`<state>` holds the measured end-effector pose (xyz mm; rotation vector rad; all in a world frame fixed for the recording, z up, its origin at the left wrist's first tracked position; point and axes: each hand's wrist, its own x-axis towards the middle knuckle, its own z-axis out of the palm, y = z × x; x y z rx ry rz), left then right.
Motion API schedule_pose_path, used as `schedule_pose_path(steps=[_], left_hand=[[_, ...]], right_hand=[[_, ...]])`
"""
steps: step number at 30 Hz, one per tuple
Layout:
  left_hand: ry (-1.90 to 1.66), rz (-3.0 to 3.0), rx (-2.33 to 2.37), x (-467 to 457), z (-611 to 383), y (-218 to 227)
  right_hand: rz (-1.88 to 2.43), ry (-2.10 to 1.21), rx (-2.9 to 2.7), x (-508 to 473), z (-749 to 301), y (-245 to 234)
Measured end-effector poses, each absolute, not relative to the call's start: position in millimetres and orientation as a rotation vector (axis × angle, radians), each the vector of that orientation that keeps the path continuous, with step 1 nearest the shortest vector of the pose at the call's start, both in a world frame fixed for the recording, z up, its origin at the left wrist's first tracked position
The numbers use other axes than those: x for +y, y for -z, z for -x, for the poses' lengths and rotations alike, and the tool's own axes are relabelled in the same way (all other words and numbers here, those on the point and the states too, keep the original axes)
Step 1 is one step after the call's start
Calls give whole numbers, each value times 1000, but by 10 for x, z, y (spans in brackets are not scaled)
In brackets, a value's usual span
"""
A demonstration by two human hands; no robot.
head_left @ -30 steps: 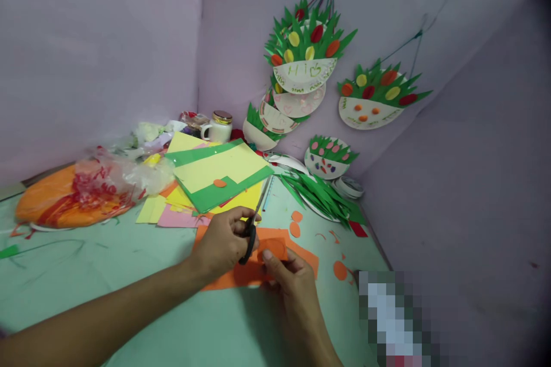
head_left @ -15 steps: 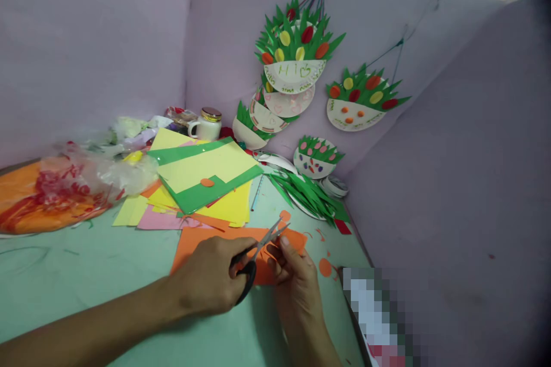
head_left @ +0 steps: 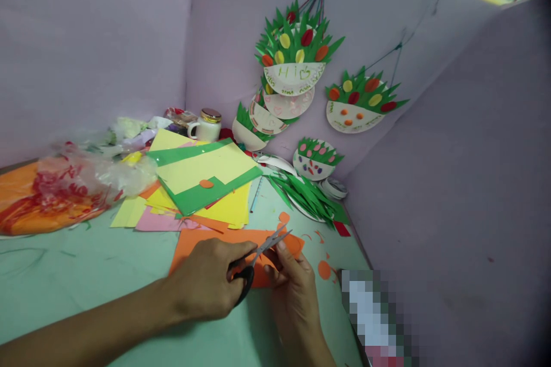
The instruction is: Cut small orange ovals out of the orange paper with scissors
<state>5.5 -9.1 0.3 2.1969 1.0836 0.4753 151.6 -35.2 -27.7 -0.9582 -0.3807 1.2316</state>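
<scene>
My left hand (head_left: 205,287) is closed round the black handles of a pair of scissors (head_left: 257,257), whose metal blades point up and right across an orange sheet of paper (head_left: 202,239) lying on the green table top (head_left: 64,281). My right hand (head_left: 295,287) pinches the orange paper just beside the blades, thumb and fingers pressed together. Loose orange ovals (head_left: 324,269) lie to the right of the sheet.
A stack of yellow, green and pink sheets (head_left: 204,180) sits behind. A plastic bag over orange material (head_left: 51,192) lies at left. Green paper leaves (head_left: 310,198), a white mug (head_left: 205,126) and paper-plate flower crafts (head_left: 297,60) fill the corner and walls.
The scissors swung from pointing away up the table to pointing right across the orange sheet. Both hands shifted slightly, and the view turned a little to the right.
</scene>
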Motion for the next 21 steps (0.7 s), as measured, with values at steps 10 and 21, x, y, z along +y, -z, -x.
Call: schedule_pose_path(steps=[10,21], left_hand=[[-575,-2151,1023,-74,-51,84],[-479,-2176,1050,-72,-45,31]], right_hand=[[973,-1227,-412,-351,-1534,288],[981,-1232,-405,-356,-1532,277]])
